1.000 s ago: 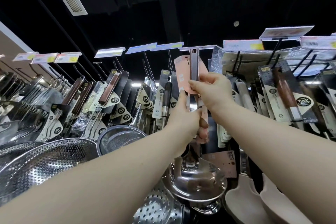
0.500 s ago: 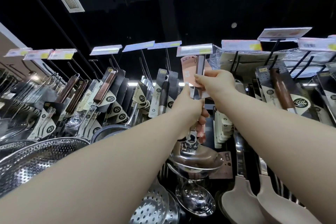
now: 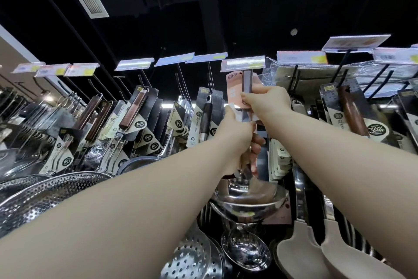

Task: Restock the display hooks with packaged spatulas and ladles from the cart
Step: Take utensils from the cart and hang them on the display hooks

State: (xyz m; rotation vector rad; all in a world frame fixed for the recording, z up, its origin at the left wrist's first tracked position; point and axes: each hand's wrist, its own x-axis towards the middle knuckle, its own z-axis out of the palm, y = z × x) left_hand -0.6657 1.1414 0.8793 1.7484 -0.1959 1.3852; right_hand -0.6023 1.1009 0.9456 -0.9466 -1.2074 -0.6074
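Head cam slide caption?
Both hands, left hand and right hand, lift a packaged ladle toward a display hook.

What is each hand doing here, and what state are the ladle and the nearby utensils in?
Left hand: closed around the ladle's lower handle.
Right hand: pinching the pink card.
Steel ladle with pink backing card: held upright, top just under the price tag.
Two beige spatulas: hanging.
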